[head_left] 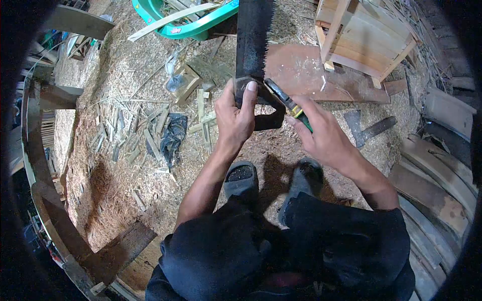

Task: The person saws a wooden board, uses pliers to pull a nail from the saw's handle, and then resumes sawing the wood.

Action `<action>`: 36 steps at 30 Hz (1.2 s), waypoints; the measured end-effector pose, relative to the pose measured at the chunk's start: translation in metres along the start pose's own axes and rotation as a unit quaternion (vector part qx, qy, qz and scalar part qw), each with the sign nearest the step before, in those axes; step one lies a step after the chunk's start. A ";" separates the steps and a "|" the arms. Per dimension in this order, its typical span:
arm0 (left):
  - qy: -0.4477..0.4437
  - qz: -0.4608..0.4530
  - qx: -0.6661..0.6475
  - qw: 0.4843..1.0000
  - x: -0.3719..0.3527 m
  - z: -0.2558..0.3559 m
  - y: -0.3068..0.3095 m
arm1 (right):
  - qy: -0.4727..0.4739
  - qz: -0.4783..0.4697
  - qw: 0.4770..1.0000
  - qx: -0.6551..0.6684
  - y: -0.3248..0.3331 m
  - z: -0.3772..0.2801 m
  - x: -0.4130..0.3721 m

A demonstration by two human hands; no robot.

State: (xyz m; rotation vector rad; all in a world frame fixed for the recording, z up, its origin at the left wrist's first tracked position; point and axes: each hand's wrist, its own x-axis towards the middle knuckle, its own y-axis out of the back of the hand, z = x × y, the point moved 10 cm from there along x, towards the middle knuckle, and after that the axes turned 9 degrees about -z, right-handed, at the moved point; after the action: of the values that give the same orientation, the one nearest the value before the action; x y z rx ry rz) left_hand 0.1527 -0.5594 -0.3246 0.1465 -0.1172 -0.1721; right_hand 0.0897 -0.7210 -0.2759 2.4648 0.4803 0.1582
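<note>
A woodworking shop — sawdust floor [115,165], wood offcuts [150,135], wooden stool frame [366,35].

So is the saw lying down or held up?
Held up: the left hand grips the saw by its handle, blade pointing away; the right hand holds a green-handled tool against it.

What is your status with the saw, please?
Left hand grips saw by handle, blade pointing away. Right hand holds small green-handled tool at handle. Wood scraps on ground, apart.

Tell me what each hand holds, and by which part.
Left hand grips the saw by its handle, near the blade. Right hand pinches a small tool by its green handle.
</note>
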 end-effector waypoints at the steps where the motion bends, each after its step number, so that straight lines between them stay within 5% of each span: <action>1: 0.002 -0.001 -0.001 1.000 0.000 0.000 0.000 | 0.001 0.000 1.000 0.011 0.001 -0.001 0.000; 25: -0.052 -0.063 -0.068 0.994 -0.005 0.010 0.001 | -0.162 -0.183 0.952 0.182 0.004 0.004 -0.012; 29: 0.057 -0.066 -0.149 0.985 -0.003 -0.005 -0.011 | -0.109 -0.145 0.969 0.166 0.016 0.010 -0.008; 33: 0.032 -0.058 -0.162 0.985 0.000 -0.015 -0.011 | -0.131 -0.132 0.961 0.206 0.018 0.018 -0.011; 36: 0.040 -0.054 -0.169 0.983 -0.001 -0.016 -0.011 | -0.060 -0.095 0.983 0.142 0.023 0.005 -0.010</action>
State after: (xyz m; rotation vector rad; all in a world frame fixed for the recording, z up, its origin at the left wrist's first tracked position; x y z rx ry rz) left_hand 0.1522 -0.5682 -0.3424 -0.1785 0.0014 -0.2908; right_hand 0.0889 -0.7447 -0.2666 2.6645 0.7242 -0.1474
